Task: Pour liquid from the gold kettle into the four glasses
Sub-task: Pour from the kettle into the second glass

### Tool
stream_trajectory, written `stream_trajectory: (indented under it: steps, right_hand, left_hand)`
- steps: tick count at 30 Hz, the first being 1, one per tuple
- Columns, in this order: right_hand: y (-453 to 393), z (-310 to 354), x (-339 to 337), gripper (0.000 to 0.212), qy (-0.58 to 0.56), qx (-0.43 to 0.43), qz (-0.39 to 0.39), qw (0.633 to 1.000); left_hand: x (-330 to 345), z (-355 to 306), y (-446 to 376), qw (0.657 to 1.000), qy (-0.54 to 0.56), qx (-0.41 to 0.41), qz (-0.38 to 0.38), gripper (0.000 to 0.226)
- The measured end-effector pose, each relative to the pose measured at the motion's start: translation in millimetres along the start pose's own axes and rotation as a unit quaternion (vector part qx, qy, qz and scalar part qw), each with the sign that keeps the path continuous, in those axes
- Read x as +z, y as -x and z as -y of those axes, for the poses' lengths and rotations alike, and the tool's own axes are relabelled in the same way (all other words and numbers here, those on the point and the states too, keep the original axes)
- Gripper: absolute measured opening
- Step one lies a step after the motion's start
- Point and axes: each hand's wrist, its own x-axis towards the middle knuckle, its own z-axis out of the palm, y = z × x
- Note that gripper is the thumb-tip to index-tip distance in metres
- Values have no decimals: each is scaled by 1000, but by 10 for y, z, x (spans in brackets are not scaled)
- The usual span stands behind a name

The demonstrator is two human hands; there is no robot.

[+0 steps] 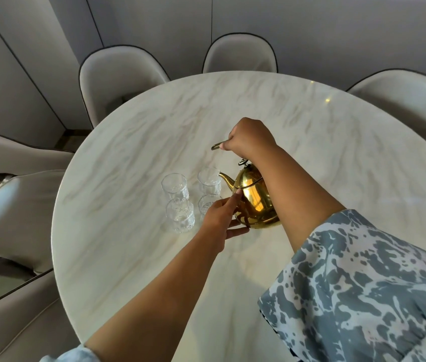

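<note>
Right hand [251, 138] is closed around the handle of the gold kettle [255, 202], which is held just beside the four glasses [178, 190] near the bench's left edge. Left hand [222, 218] is spread open against the kettle's side. The round marble bench [337, 158] is ringed by pale upholstered chairs [118, 77] before grey panelled walls [337, 27].

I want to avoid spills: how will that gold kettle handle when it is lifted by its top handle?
The gold kettle looks polished, so probably slippery where the left hand steadies it. Hanging under the right hand, it may swing. If full, probably heavy.
</note>
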Motion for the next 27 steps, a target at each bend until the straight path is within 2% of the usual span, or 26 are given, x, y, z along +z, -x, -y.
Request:
stream_trajectory:
  steps: [3, 6, 17, 22, 25, 27]
  right_hand:
    - [9, 14, -3, 44, 3, 5, 1, 1000]
    - [16, 25, -6, 43, 5, 6, 2, 1000]
    - [65, 48, -53, 40, 12, 8, 1, 1000]
    - [96, 63, -78, 41, 9, 7, -2, 1000]
    - [135, 44, -67, 33, 0, 8, -8, 1000]
    - [190, 10, -62, 34, -16, 1, -11, 1000]
  left_hand:
    - [-4, -5, 13, 1000, -6, -2, 3, 43]
    - [-4, -9, 19, 1000, -9, -4, 0, 51]
    - [2, -5, 37, 1000, -6, -4, -1, 57]
    - [6, -10, 49, 1000, -8, -3, 1, 56]
    - [-4, -1, 47, 1000, -17, -1, -2, 52]
    - [-18, 20, 43, 1000, -22, 0, -3, 51]
